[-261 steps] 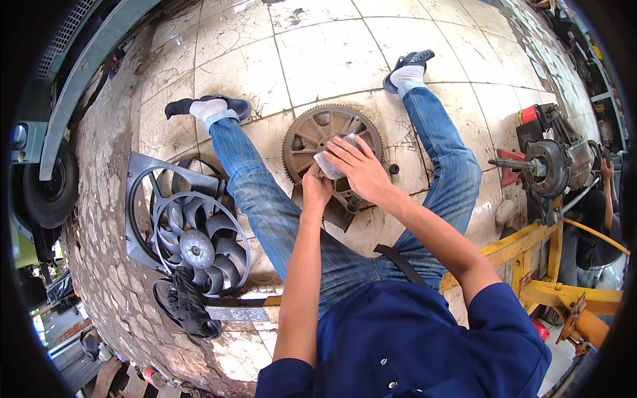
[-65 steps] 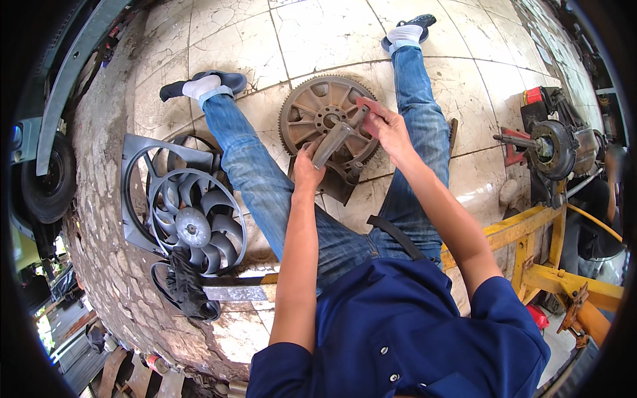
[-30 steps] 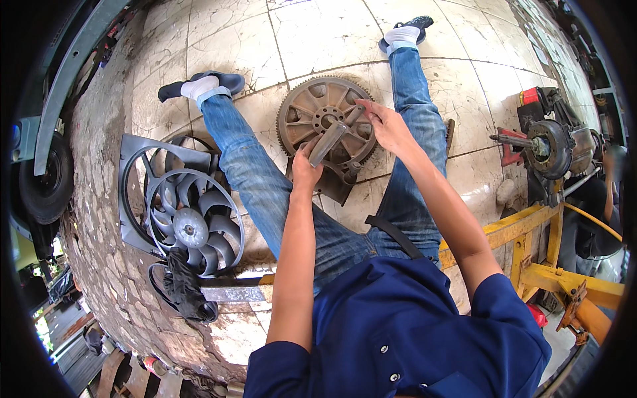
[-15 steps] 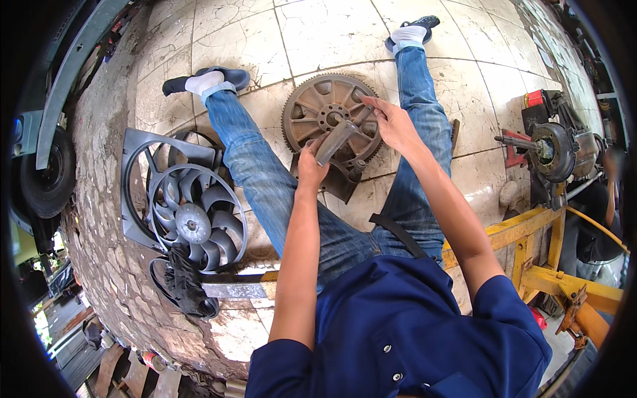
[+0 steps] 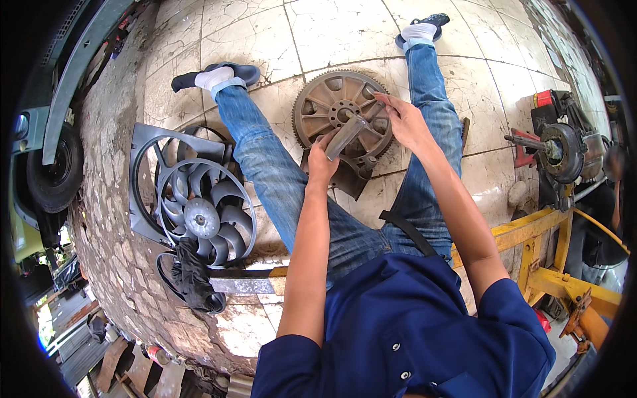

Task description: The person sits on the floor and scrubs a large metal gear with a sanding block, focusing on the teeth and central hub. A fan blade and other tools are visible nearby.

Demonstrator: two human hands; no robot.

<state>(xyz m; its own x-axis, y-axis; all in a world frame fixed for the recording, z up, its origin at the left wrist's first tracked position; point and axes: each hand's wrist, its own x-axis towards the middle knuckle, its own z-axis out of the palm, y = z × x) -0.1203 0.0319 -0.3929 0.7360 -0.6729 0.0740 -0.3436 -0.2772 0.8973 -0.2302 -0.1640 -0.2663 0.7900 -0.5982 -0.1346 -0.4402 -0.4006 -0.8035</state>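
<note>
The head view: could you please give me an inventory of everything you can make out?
Metal part: one, grey, above the toothed wheel
Toothed wheel: one, brown-grey, between the legs
Fan assembly: one, grey, left floor
Crumpled cloth-like item: one, black, below the fan
Tyre: one, black, left edge
Drum assembly: one, dark, right
Frame: one, yellow, lower right
Tiled floor: one, off-white, centre
Other clutter: uncountable, mixed colours, picture edges
Co-worker: one, dark clothing, right edge
Shirt: one, navy, bottom
Jeans: one pair, blue, centre
Footwear: one pair, dark, on the feet
Left hand: one, bare, gripping the metal part
Right hand: one, bare, at its narrower end
</note>
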